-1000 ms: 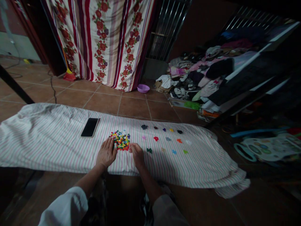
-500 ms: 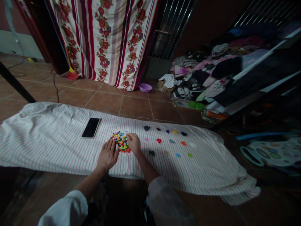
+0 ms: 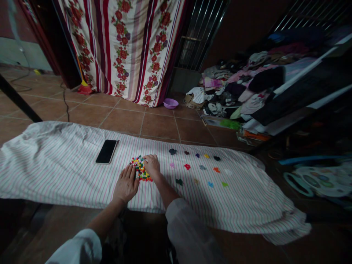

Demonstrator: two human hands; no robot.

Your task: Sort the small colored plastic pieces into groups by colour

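Observation:
A heap of small multicoloured pieces (image 3: pixel 141 173) lies on a striped cloth (image 3: pixel 68 168); they look like beads or tiny blocks, too small to tell. My left hand (image 3: pixel 126 184) rests flat at the heap's left edge, fingers stretched out. Over the heap's upper right part is my right hand (image 3: pixel 152 165), its fingers bent together and pointing down-left. What its fingertips hold, if anything, is hidden. To the right, small single-colour clusters stand in rows, among them a red cluster (image 3: pixel 187 167), an orange cluster (image 3: pixel 216 170) and a dark green cluster (image 3: pixel 179 182).
A phone (image 3: pixel 107 151) lies on the cloth left of the heap. Beyond the cloth are a tiled floor, a purple basin (image 3: pixel 171 103), a flowered curtain (image 3: pixel 132 47) and a broom (image 3: pixel 84 88). Piled clothes (image 3: pixel 217 82) fill the back right.
My right hand has moved slightly left, from the heap's upper right edge to over its pieces. My left hand stays in place. The view has shifted a little.

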